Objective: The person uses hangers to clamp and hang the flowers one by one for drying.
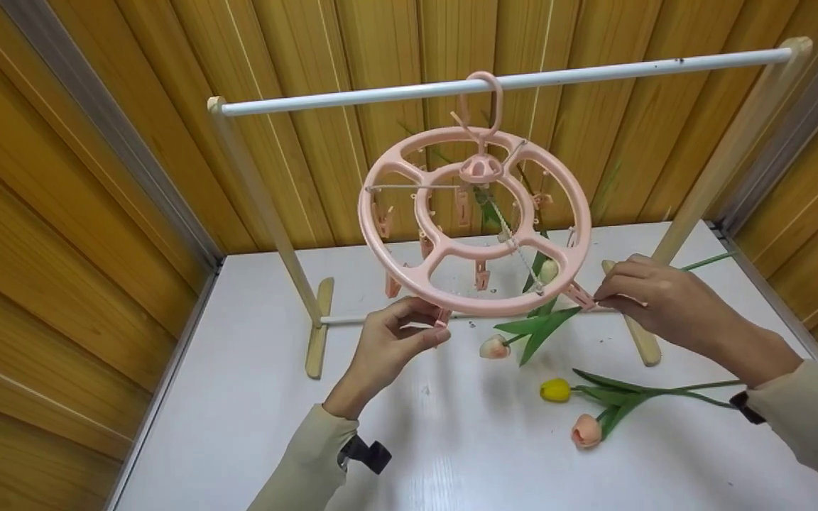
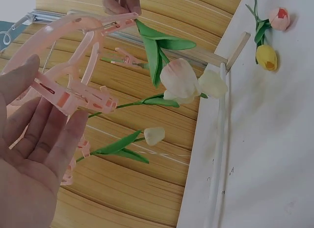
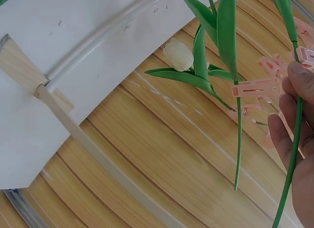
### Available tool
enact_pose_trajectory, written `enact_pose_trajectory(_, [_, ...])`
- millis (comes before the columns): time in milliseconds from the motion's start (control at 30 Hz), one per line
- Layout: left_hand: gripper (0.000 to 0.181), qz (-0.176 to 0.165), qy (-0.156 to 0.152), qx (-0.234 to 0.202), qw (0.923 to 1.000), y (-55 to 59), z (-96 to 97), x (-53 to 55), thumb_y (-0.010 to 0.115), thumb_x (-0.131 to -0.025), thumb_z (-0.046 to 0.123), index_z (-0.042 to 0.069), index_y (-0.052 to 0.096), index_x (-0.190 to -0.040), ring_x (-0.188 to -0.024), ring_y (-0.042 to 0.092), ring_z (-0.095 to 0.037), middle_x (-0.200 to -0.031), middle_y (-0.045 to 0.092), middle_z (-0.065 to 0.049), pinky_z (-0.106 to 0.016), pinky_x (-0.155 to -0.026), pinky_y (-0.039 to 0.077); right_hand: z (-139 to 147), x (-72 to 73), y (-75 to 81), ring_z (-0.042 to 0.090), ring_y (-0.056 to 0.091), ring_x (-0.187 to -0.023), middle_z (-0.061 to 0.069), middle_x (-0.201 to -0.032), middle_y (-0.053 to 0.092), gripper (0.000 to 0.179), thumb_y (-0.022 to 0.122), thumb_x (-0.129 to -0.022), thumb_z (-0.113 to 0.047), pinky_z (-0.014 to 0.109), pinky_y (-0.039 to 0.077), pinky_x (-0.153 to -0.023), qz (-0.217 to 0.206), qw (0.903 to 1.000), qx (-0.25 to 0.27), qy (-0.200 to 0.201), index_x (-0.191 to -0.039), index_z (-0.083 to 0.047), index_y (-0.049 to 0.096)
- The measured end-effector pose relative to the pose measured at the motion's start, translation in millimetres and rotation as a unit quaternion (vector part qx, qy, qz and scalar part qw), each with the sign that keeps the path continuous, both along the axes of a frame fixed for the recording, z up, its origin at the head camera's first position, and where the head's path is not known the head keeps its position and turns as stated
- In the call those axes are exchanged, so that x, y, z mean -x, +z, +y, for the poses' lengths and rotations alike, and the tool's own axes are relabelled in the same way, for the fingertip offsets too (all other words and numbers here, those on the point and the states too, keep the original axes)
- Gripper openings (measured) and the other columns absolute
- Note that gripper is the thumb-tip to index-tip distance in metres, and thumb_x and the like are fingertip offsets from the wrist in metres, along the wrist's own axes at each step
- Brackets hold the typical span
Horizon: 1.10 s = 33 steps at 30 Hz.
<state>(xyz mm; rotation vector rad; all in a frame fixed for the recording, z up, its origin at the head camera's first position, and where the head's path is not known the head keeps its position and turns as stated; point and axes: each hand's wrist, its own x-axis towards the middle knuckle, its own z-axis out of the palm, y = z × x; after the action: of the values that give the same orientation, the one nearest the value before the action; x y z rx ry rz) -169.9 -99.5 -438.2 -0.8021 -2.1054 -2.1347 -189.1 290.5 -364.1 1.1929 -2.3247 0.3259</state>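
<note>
A round pink clip hanger [image 1: 480,309] hangs by its hook from a white rod. My left hand [image 1: 395,341] pinches one of its pink clothespins [image 1: 442,318] at the front rim; in the left wrist view that clothespin [image 2: 51,93] lies between thumb and fingers. On the right, my right hand [image 1: 664,301] grips a tulip's green stem [image 3: 295,139] right at another clothespin [image 1: 579,295]. The pale pink bloom [image 1: 495,347] of this tulip points down and left, below the rim. Other white tulips [image 2: 154,136] hang upside down from clothespins behind.
The wooden stand [image 1: 732,149] carries the white rod [image 1: 352,97] above a white table [image 1: 253,426]. A yellow tulip [image 1: 555,389] and a peach tulip [image 1: 586,431] lie on the table at front right. Yellow wood-grain panels [image 1: 309,156] enclose the back and sides.
</note>
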Motion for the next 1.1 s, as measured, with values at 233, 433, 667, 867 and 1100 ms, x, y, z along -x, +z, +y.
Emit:
enact_pose_trajectory(233, [0.034, 0.01, -0.037, -0.01, 0.9992, 0.2, 2.9, 3.0, 0.082, -0.091, 0.0, -0.004, 0.071, -0.123, -0.105, 0.073, -0.028, -0.114, 0.073, -0.014, -0.043, -0.094, 0.062, -0.5, -0.2, 0.5, 0.012, 0.066, -0.083, -0.004, -0.093, 0.074, 0.045, 0.096, -0.06, 0.016, 0.011, 0.056, -0.074, 0.013, 0.9998, -0.003, -0.016, -0.092, -0.012, 0.08])
enact_pose_trajectory(433, [0.032, 0.015, -0.043, -0.017, 0.9988, 1.0, 7.6, 0.7, 0.083, -0.09, -0.001, -0.004, 0.072, -0.12, -0.099, 0.076, -0.029, -0.11, 0.076, -0.015, -0.043, -0.089, 0.064, -0.8, 2.5, -0.3, 0.015, 0.066, -0.085, -0.002, -0.095, 0.074, 0.043, 0.095, -0.062, 0.017, 0.012, 0.056, -0.074, 0.019, 0.9996, -0.004, -0.02, -0.093, -0.01, 0.081])
enact_pose_trajectory(667, [0.032, 0.02, -0.043, -0.026, 0.9985, 3.7, 14.6, -3.3, 0.085, -0.089, 0.0, -0.002, 0.074, -0.119, -0.098, 0.077, -0.03, -0.108, 0.076, -0.013, -0.043, -0.087, 0.065, -7.4, 0.3, 1.0, 0.017, 0.067, -0.09, 0.0, -0.097, 0.074, 0.041, 0.094, -0.063, 0.016, 0.018, 0.058, -0.073, 0.023, 0.9994, -0.01, -0.023, -0.093, -0.008, 0.081])
enact_pose_trajectory(867, [0.033, 0.019, -0.042, -0.022, 0.9987, 4.1, 19.1, -5.9, 0.085, -0.089, 0.0, -0.002, 0.074, -0.119, -0.099, 0.078, -0.028, -0.107, 0.076, -0.013, -0.042, -0.088, 0.064, -12.9, -4.6, 3.9, 0.017, 0.068, -0.092, 0.002, -0.1, 0.075, 0.043, 0.096, -0.062, 0.015, 0.012, 0.056, -0.081, 0.018, 0.9998, 0.001, -0.003, -0.095, -0.007, 0.08])
enact_pose_trajectory(1100, [0.032, 0.029, -0.04, -0.031, 0.9983, 2.5, 22.3, -5.5, 0.085, -0.089, -0.002, -0.004, 0.074, -0.118, -0.097, 0.077, -0.029, -0.105, 0.077, -0.014, -0.043, -0.087, 0.064, -18.2, -12.3, 6.0, 0.02, 0.068, -0.095, 0.003, -0.106, 0.075, 0.019, 0.088, -0.086, -0.001, 0.006, 0.049, -0.092, 0.008, 0.9997, 0.017, 0.015, -0.101, -0.008, 0.08])
